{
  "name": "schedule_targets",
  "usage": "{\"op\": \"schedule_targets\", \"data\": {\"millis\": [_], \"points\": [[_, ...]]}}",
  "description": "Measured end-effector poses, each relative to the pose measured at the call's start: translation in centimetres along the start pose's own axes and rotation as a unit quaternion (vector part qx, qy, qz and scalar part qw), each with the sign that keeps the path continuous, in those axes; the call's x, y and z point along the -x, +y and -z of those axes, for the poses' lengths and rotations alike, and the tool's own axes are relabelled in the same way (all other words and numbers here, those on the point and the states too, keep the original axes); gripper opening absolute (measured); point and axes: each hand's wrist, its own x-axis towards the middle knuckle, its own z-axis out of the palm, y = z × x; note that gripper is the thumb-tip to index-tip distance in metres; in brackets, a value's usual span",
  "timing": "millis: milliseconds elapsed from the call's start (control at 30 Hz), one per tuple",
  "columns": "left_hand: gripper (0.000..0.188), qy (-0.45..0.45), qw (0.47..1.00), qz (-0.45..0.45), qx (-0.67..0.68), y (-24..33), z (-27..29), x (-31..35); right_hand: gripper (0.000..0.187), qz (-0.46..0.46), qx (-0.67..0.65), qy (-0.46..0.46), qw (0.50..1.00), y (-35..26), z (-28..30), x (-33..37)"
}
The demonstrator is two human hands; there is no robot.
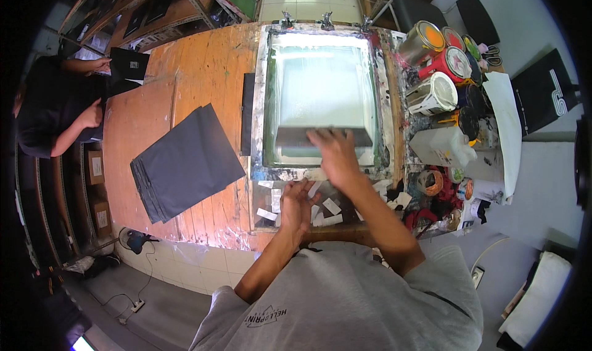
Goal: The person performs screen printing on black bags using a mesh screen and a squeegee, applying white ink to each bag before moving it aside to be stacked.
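Observation:
A screen printing frame (261,98) lies flat on the wooden table in front of me, its pale mesh (324,82) ringed with green and smeared with white ink. Across the near part of the mesh stands a wide dark squeegee (295,136). My right hand (338,158) is closed over its middle, fingers on top. Just below the frame's near edge, my left hand (297,204) has its fingers partly bent and apart, with nothing seen in them. A dark sheet (248,113) sticks out from under the frame's left side.
Left of the frame lies a fanned stack of black sheets (188,160). Ink cans (433,93) and a white plastic container (441,146) crowd the right side. Clamps (326,21) hold the frame's far edge. At far left another person (58,107) holds a black sheet (128,64).

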Motion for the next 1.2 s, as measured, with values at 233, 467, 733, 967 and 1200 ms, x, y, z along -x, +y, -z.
{"op": "schedule_targets", "data": {"millis": [233, 467, 733, 967, 1200], "points": [[0.02, 0.019, 1.0, 0.007, 0.009, -0.7, 0.4, -1.4, 0.048, -0.054, -0.065, -0.081, 0.993, -2.1, 1.3, 3.7], [0.048, 0.02, 1.0, 0.003, -0.011, -0.9, 0.8, -1.8, 0.049, -0.054, -0.05, -0.119, 0.99, -0.8, 0.5, 3.5], [0.03, 0.054, 0.998, -0.011, 0.028, -2.5, 3.1, -3.2, 0.044, -0.003, 0.03, 0.039, 0.999, 0.1, -3.4, 2.8], [0.018, 0.059, 0.998, -0.01, -0.01, -1.7, 1.7, -2.2, 0.047, -0.055, -0.017, 0.034, 0.998, 5.9, -3.4, -9.5], [0.024, 0.052, 0.998, -0.02, 0.002, -2.3, 2.7, -2.6, 0.048, -0.079, -0.012, -0.067, 0.994, 9.1, -0.3, -15.8]]}}
